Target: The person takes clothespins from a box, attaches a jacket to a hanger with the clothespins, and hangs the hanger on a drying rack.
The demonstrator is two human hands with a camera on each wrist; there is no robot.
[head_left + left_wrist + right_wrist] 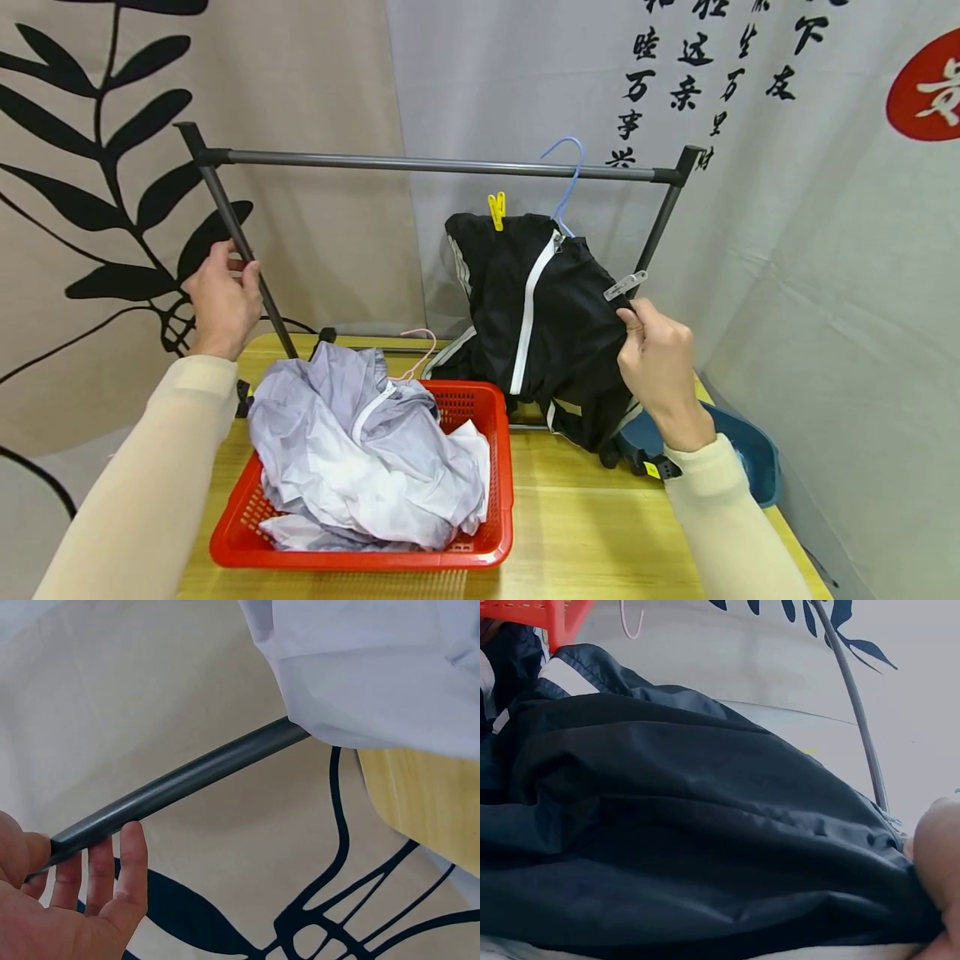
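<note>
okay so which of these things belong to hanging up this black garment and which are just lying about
Likely part of the job:
- black garment
- blue hanger
- grey rack
- yellow clip
- clear clip

Apparently just lying about:
- red basket
- pale garment in it
- pink hanger
- blue basin

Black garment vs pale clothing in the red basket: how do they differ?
Colour: the black garment is dark; the pale clothing is greyish-lilac and white.
Pose: the black garment hangs from the rack; the pale clothing lies heaped in the red basket.
Contact: the right hand grips the black garment's edge; neither hand touches the pale clothing.
Shared: both show a white zip-like strip.
</note>
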